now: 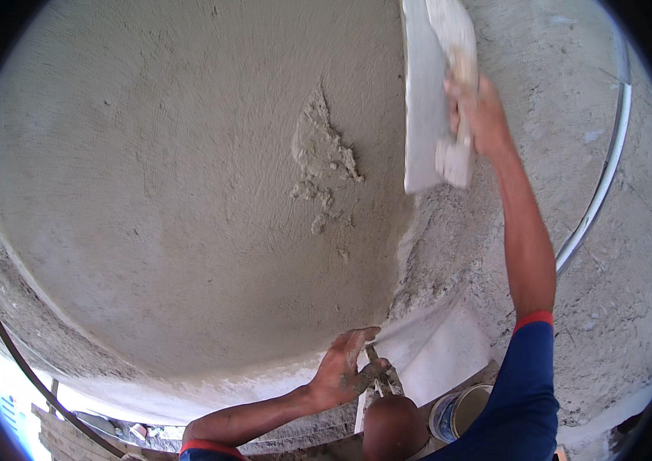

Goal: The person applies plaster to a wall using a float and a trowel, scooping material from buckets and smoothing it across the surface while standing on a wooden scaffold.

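Observation:
High on the right, my right hand [484, 111] is wrapped round the wooden handle of a long plastering float [424, 146]. The float's flat pale board stands nearly upright along the right edge of the smooth wet plaster [187, 192], slightly blurred. Low in the middle, my left hand [341, 373] has its thumb and fingers apart, close to the plaster's lower edge. Just behind its fingertips shows a narrow mortar-caked thing [389, 374], whose kind I cannot make out. A rough lump of mortar [322, 146] sticks to the plaster left of the float.
Rough grey wall [595, 192] lies to the right, crossed by a pale curved-looking pipe [610, 169]. A white sheet [449, 342] hangs below the plaster edge. Beside my right sleeve stands a bucket [468, 407]. A dark hose or cable [3, 330] runs down the left side.

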Demonstrator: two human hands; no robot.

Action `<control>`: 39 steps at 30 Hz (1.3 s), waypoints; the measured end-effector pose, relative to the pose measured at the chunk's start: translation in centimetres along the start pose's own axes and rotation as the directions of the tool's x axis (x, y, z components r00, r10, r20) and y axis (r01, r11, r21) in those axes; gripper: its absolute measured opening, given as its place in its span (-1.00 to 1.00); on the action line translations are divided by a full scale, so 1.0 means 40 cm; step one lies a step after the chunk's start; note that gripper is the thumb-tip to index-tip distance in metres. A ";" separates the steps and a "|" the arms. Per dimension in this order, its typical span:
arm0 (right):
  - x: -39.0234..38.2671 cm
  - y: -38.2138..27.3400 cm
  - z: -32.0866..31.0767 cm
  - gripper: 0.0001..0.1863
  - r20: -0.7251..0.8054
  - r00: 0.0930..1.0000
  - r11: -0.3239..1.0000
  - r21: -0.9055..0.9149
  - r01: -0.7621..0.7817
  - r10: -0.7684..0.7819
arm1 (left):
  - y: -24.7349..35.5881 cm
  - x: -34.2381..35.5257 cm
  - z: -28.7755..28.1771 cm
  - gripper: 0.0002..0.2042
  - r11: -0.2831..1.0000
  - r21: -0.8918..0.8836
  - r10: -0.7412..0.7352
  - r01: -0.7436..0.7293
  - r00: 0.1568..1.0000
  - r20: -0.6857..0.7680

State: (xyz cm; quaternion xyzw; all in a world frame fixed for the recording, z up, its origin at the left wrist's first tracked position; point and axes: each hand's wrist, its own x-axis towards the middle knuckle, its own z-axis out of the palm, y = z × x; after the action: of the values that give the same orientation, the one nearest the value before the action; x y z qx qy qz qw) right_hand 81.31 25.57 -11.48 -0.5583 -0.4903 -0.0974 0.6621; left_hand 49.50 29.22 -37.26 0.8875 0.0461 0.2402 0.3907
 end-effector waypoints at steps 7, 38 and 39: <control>-0.165 0.071 0.146 -0.30 0.061 0.987 0.737 -0.658 0.152 -0.149 | -0.048 0.017 0.019 -0.51 0.989 -0.123 -0.065 0.077 0.993 0.095; -0.800 0.455 0.369 -0.41 0.455 0.869 0.871 -0.488 0.058 0.197 | -0.071 -0.110 0.008 -0.61 0.999 -0.023 -0.040 0.045 0.982 0.183; -0.859 0.487 0.346 -0.42 0.511 0.833 0.837 -0.535 0.112 0.215 | -0.036 -0.106 0.005 -0.61 1.000 -0.014 -0.019 0.022 0.983 0.181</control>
State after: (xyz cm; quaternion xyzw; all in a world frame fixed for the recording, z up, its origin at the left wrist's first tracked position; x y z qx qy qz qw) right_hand 69.81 29.72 -51.51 -0.7402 -0.5956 -0.0490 0.3082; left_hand 46.00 28.93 -40.08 0.9019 0.0175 0.1549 0.4027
